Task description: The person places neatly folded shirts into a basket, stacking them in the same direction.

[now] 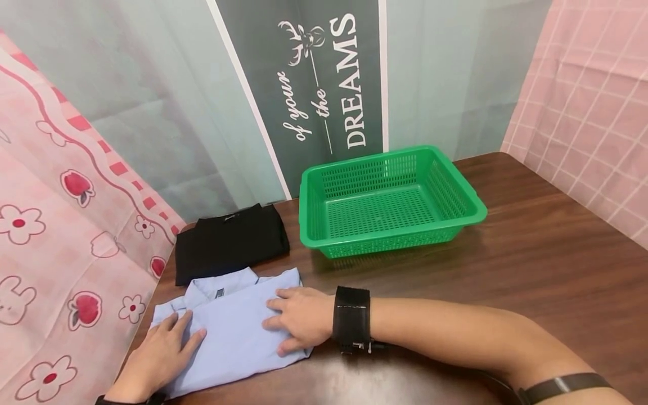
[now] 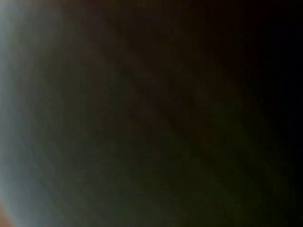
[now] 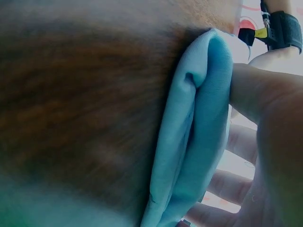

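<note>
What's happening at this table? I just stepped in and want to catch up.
A person is working on a folded light blue shirt at the near left of the wooden table. Both hands lie flat on it: the left hand on its left part, the right hand on its right edge. A folded black garment lies just behind it, and a green plastic basket stands further back with nothing in it. The left wrist view is too dark to read.

The head view is bright and evenly lit, with soft glare on the dark surface (image 1: 531,253) near its front edge and a faint shadow under the green basket (image 1: 390,197). The left wrist view is nearly black. The right wrist view is close, blurred and blue-tinted.
</note>
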{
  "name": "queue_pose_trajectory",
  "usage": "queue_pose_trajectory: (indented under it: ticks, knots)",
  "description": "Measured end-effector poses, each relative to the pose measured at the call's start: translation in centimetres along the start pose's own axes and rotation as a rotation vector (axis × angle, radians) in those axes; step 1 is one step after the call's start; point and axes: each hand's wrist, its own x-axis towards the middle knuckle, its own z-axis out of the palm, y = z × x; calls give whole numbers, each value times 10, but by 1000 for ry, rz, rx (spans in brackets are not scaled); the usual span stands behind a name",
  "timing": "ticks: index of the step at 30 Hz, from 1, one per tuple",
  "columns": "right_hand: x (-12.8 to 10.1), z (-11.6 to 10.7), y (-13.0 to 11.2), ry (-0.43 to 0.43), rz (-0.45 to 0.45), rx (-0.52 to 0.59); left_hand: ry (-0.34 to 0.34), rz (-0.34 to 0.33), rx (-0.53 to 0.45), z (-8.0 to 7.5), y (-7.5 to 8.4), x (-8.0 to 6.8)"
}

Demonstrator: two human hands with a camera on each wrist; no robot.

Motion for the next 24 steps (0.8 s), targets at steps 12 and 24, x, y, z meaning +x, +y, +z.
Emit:
queue_pose_trajectory:
  ticks: [12, 24]
  knots:
    - [-12, 5, 5, -17, 10, 38, 10, 26, -7, 3, 8, -7]
    - [-31, 9, 17, -27, 31, 114, 36, 124, -19, -5, 20, -10]
